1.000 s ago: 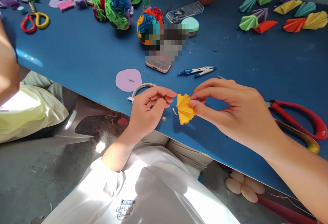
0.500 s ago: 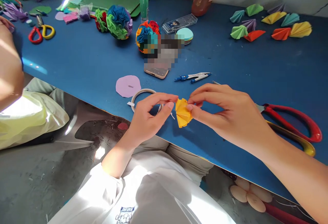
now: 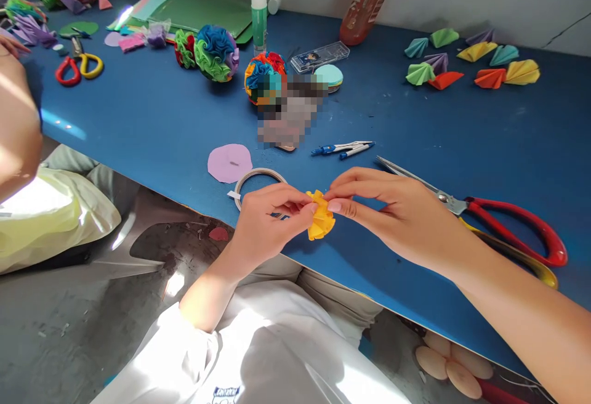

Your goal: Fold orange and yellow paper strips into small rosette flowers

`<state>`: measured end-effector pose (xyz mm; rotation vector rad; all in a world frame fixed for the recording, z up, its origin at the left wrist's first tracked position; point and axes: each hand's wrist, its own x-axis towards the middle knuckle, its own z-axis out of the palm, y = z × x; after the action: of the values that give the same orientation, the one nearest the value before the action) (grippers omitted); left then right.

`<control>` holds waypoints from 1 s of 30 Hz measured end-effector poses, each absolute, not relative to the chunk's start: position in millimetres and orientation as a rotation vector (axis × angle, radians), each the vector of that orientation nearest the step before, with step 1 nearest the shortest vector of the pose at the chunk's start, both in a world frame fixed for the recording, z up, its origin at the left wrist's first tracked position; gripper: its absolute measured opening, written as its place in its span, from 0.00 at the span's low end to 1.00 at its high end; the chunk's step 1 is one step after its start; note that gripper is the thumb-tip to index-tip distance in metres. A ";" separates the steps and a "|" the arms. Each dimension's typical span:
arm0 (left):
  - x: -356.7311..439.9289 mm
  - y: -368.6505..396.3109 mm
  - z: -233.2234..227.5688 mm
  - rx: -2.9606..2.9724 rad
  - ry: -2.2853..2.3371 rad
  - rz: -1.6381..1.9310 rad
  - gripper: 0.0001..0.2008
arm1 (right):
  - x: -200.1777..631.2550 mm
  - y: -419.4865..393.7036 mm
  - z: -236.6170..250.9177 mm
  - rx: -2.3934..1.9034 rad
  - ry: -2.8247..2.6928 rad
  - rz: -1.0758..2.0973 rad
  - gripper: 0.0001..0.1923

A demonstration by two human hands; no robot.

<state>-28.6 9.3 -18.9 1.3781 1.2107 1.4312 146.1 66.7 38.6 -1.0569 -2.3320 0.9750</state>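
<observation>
A small pleated yellow paper piece (image 3: 322,225) is held up just above the table's front edge. My left hand (image 3: 270,222) pinches its left side between thumb and fingertips. On the other side, the thumb and index finger of my right hand (image 3: 392,207) grip its upper right edge. Behind my left hand lies a roll of tape (image 3: 261,171), partly hidden by the fingers. Large scissors (image 3: 512,219) with red and yellow handles rest beside and partly under my right forearm.
On the blue table (image 3: 161,121) are a purple paper disc (image 3: 229,162), a drawing compass (image 3: 341,148), a ruffled paper ball (image 3: 265,77), a glue stick (image 3: 259,19) and several folded paper pieces (image 3: 478,52). Another person's arm (image 3: 18,114) rests at the left.
Both hands and the yellow paper have shifted slightly left and closer together. My left fingers now cover more of the paper. The view has tilted a little, showing more of the scissors.
</observation>
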 end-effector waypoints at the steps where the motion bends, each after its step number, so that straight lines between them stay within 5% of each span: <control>1: -28.1 9.0 -19.0 1.380 1.218 1.434 0.03 | 145.9 67.3 37.1 -1.055 -2.312 0.993 0.12; 30: -34.2 11.9 -18.8 1.402 1.106 1.315 0.05 | 150.6 67.9 33.8 -0.909 -2.569 0.523 0.16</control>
<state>-34.2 11.9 -18.8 1.4019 1.1064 1.3147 150.6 67.9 33.8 -0.9090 -2.5685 0.5225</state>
